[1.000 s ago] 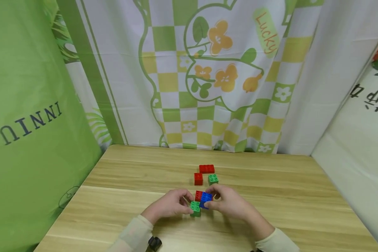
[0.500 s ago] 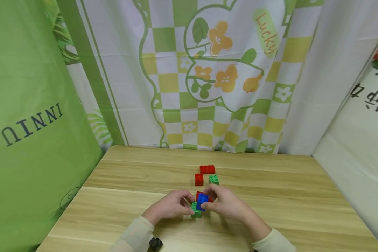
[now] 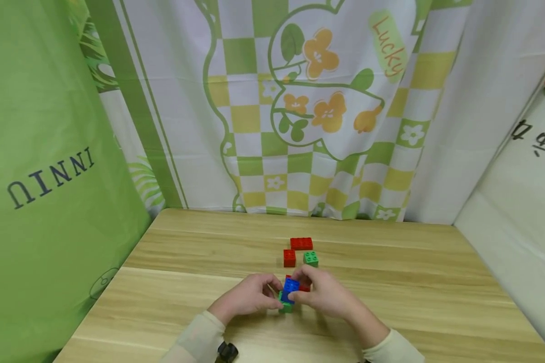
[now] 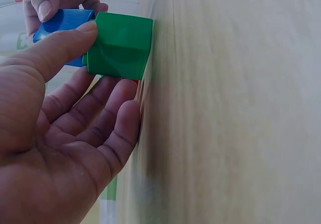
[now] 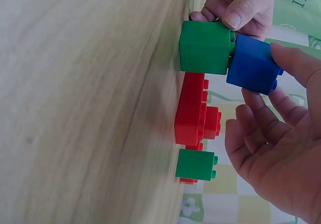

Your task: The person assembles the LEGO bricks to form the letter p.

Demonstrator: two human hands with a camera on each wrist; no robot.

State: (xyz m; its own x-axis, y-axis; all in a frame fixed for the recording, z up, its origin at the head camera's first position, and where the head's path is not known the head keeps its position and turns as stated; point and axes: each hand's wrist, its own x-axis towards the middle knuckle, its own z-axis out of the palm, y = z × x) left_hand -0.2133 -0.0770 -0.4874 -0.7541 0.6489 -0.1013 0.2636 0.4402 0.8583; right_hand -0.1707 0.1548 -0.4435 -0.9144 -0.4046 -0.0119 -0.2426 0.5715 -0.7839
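Thumb and fingers of my left hand (image 3: 251, 295) pinch a green toy building block (image 5: 203, 48) low over the table. My right hand (image 3: 324, 292) holds a blue block (image 5: 253, 63) between thumb and fingertips. The blue block is tilted against the studded top of the green one, with a wedge of gap showing between them in the right wrist view. Just behind this pair lies a long red block (image 5: 188, 113), mostly covered by the blue block and right hand in the head view.
Farther back on the wooden table (image 3: 200, 242) stand a small red block (image 3: 289, 258), another green block (image 3: 311, 258) and a long red block (image 3: 302, 244). A patterned curtain (image 3: 250, 151) hangs behind the table, and a green cloth (image 3: 72, 252) borders its left side.
The blue block, in the right hand, has moved left from in front of the red block to over the green block, and tilted. The left hand keeps its hold on the green block.
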